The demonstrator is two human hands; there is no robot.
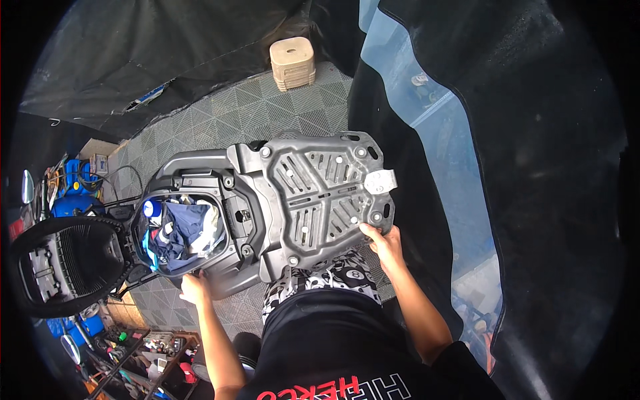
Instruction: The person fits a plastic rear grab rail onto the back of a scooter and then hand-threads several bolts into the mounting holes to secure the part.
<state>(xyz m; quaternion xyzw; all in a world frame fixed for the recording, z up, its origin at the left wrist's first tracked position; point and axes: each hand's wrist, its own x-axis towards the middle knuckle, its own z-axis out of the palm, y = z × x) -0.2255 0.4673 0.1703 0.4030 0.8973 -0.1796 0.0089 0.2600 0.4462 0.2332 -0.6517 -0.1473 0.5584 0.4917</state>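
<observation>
A dark grey scooter rear lies across the view, with a black rear rack (326, 193) of slotted plate on its right part. My right hand (385, 245) grips the near right corner of this rack, thumb on top and the other fingers partly hidden. Toward the left, the underseat compartment (225, 250) is uncovered, with dark blue cloth (183, 230) and a blue-capped bottle (153, 210) inside. My left hand (195, 288) is closed at the edge of the scooter's side panel (230, 283), below the compartment, its fingertips hidden. The raised seat (70, 267) shows its underside.
A beige stool (292, 63) stands on the grey tiled floor (233, 113) at the back. Black sheeting (553, 200) with a clear strip hangs on the right. At lower left, a shelf (143, 363) holds mixed small items; blue containers (77, 180) stand beyond the seat.
</observation>
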